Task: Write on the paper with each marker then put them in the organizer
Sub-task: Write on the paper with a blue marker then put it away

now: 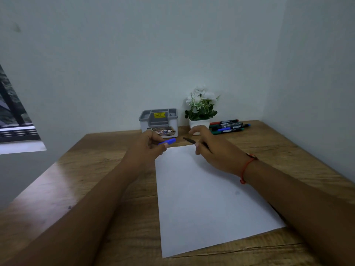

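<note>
Evidently ready to write, the left hand [148, 144] pinched the pulled-off blue plastic cap [167, 141] while right hand [209, 148] fingers gripped the dark uncapped marker [192, 141] over the blank white paper sheet [207, 198].

Both my forearms reach forward, converging; my left hand [148, 145] is curled, thumb and fingers pinched on a cap [167, 141] that juts out past my fingertips; my right hand [213, 148] is palm-down, fingers half spread, thumb and forefinger gripping a marker [190, 140]; its wrist wears a band [246, 167].
</note>
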Demonstrator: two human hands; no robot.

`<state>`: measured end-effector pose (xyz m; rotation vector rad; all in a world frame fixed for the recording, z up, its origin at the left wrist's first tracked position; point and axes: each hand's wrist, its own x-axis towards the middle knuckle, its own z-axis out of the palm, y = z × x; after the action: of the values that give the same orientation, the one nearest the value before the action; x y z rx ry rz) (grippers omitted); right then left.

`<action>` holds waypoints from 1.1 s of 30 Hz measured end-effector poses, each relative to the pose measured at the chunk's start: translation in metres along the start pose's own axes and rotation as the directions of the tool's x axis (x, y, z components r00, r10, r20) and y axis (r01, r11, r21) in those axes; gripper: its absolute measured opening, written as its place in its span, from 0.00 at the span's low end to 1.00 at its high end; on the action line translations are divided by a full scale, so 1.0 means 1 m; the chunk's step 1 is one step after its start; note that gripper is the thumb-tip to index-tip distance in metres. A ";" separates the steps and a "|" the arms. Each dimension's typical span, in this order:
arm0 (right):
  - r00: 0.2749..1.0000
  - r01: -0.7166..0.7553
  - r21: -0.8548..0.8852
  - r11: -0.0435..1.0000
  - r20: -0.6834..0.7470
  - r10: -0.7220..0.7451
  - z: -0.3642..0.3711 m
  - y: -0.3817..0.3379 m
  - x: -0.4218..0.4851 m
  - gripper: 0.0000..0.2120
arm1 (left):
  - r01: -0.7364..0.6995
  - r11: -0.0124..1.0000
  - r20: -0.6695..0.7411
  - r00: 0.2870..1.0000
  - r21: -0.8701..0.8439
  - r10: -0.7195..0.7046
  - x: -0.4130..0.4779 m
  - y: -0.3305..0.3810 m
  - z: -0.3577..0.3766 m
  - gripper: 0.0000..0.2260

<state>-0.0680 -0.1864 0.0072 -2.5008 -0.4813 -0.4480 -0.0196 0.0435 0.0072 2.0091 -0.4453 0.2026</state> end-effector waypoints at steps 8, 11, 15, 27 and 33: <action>0.964 -0.264 0.320 0.910 0.061 0.259 0.005 0.005 0.005 0.06 | 0.010 0.987 0.022 1.000 0.157 -0.014 0.004 -0.005 -0.007 0.12; 0.992 -0.122 0.032 0.992 0.042 0.121 0.010 0.013 0.001 0.05 | 0.020 0.968 0.044 0.999 0.252 -0.032 0.006 -0.007 -0.007 0.07; 0.993 0.024 -0.001 1.000 0.116 -0.024 0.007 0.020 0.000 0.13 | 0.028 0.947 0.088 0.994 0.319 -0.059 0.008 -0.011 -0.010 0.03; 0.969 0.079 0.052 0.996 0.231 -0.089 -0.005 0.039 0.006 0.11 | 0.119 0.972 -0.003 0.993 0.200 -0.121 0.013 -0.018 -0.019 0.02; 0.952 -0.260 0.589 0.765 0.023 0.306 -0.001 0.000 0.018 0.17 | 0.144 0.964 0.030 0.987 0.224 -0.155 0.013 -0.017 -0.020 0.06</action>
<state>-0.0518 -0.1823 0.0152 -1.8956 -0.1617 -0.2214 -0.0004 0.0651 0.0063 2.2606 -0.3089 0.1147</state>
